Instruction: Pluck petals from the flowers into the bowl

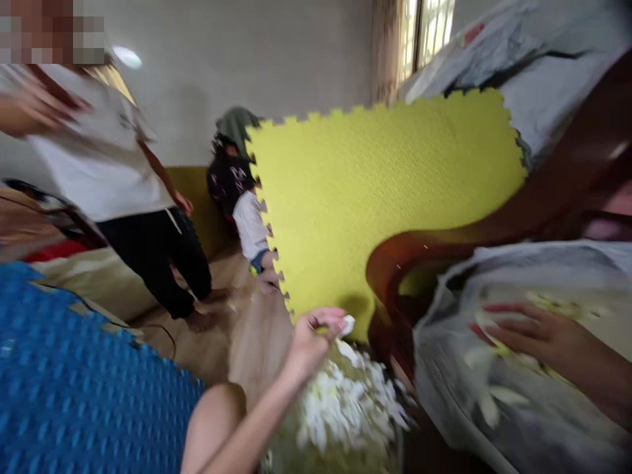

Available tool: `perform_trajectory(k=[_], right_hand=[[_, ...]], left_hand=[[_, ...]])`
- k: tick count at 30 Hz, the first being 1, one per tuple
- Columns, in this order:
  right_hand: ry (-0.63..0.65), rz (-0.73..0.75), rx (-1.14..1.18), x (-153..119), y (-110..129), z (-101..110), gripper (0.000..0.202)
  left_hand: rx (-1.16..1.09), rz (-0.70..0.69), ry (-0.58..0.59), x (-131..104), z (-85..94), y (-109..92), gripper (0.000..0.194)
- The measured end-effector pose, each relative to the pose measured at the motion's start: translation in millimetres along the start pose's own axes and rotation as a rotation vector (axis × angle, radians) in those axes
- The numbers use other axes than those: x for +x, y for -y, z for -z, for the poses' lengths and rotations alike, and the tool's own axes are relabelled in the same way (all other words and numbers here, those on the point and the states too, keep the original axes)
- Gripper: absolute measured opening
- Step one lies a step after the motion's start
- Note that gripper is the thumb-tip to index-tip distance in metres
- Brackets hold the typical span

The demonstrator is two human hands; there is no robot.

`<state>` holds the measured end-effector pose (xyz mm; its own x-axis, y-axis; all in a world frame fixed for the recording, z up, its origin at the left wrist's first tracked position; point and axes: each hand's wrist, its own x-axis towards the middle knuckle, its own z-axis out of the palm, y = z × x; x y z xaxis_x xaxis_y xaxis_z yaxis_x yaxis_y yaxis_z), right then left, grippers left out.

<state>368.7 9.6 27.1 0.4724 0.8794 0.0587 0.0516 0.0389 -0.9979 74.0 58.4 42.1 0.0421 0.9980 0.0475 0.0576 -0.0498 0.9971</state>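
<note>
My left hand (316, 336) is raised with thumb and fingertips pinched on a small white piece (348, 324). Below it lies a heap of similar white pieces (345, 401), thin and petal-like, in a container whose shape is blurred. My right hand (548, 339) reaches in from the right over a clear plastic bag (444, 355), its fingers apart and stretched forward. Pale yellowish-white strips (503, 395) lie in the bag under and around those fingers. Motion blur leaves the exact kind of the pieces unclear.
A dark wooden curved armrest (395, 257) stands between the bag and a yellow foam mat (385, 178) propped upright. A blue foam mat (89, 375) fills the lower left. One person (99, 151) stands at left; a small person (251, 224) is partly behind the yellow mat.
</note>
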Motion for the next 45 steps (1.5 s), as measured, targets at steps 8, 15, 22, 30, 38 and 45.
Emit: perform_trajectory(k=[8,15,22,30,38,45], right_hand=[[0.178,-0.099,-0.077,2,24,18,0.031],[0.137,-0.111,-0.05,-3,29,12,0.036],[0.207,-0.098,-0.094,-10,32,10,0.036],[0.456,-0.069,-0.204,-29,36,-2,0.034],[0.516,-0.02,-0.294,-44,44,-8,0.028],[0.52,0.043,-0.335,-46,49,-7,0.024]], left_hand=[[0.108,0.025,0.042,21,29.0,5,0.028],[0.586,-0.027,0.222,50,39.9,31,0.03],[0.839,0.207,0.543,78,34.7,69,0.02],[1.129,0.278,0.715,95,47.1,91,0.035],[1.285,0.243,0.84,83,36.6,77,0.025],[1.379,0.156,0.805,50,40.9,75,0.095]])
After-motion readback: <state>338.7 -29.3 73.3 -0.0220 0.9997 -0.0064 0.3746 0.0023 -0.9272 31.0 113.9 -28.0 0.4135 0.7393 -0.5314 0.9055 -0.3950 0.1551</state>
